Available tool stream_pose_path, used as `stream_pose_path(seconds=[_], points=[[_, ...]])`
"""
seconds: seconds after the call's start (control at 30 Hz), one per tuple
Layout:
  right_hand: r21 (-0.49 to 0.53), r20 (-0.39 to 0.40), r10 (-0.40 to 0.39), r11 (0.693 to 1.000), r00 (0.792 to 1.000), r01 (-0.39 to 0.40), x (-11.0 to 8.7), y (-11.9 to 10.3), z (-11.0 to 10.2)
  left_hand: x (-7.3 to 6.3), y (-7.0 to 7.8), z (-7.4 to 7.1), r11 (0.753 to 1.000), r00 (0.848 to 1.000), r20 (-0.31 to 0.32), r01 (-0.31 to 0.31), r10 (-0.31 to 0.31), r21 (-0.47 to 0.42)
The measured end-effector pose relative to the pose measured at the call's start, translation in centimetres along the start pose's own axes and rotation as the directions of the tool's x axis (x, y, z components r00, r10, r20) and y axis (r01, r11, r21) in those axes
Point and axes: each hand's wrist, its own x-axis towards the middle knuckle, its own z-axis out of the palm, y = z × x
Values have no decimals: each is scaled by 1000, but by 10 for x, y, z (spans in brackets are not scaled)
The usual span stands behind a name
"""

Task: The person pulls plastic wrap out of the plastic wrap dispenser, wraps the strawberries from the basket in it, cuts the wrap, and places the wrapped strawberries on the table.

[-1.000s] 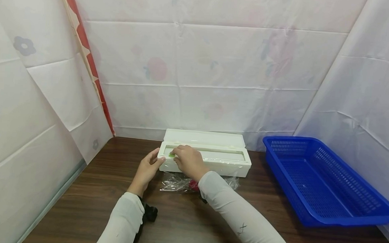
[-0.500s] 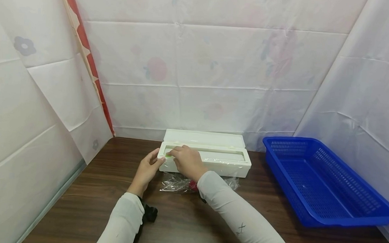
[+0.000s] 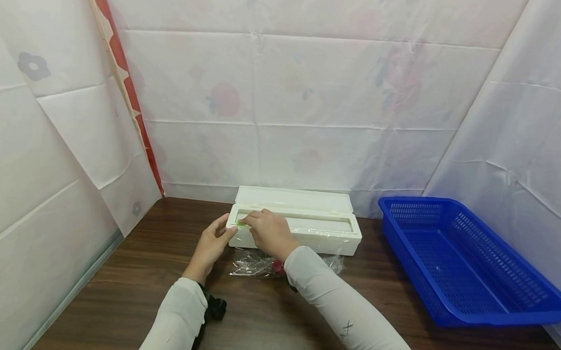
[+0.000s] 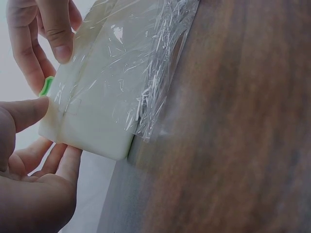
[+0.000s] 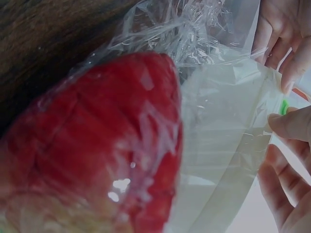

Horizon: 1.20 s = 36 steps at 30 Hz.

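A long white cling film dispenser point(image 3: 324, 242) stands on the table with its lid point(image 3: 294, 199) raised at the back. My left hand point(image 3: 210, 247) grips its left end, thumb on the front top edge and fingers round the end. With thumb and fingers, my right hand point(image 3: 271, 232) pinches the small green slide cutter point(image 4: 46, 86) at the left of the front edge. Clear cling film point(image 4: 121, 63) runs down the dispenser's front and lies crumpled at its foot. Under the film is a rounded red item point(image 5: 112, 131), partly covered by the right forearm in the head view.
A blue plastic basket point(image 3: 450, 308) stands on the right of the dark wood table point(image 3: 123, 299). Pale printed sheets point(image 3: 290, 90) hang behind and along both sides. A black wrist strap mount point(image 3: 215, 307) sits under the left wrist.
The right hand's fingertips and the green slide cutter have shifted slightly left along the edge, closer to the left thumb. The left hand and the dispenser stay put.
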Motion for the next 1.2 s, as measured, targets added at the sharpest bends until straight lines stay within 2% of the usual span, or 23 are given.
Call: stream_pose_path(seconds=[0.1,0.37,0.77,0.97,1.2], points=[[1,0,-7,1000,1000,7,0,0,-1,1,0,0,1000,1000,-6,-12,12,9],[3,1,-30,1000,1000,30,1,2,1,2,0,-2,999,999,20,39,-39,-5],[-16,19,-68,998,997,69,5,4,5,2,2,-5,998,997,38,60,-60,-14],[-21,42,-85,996,996,86,4,3,1,1,1,-6,998,997,55,55,-55,-5],[-85,71,-103,990,992,109,5,3,4,1,1,-5,999,997,70,44,-43,-12]])
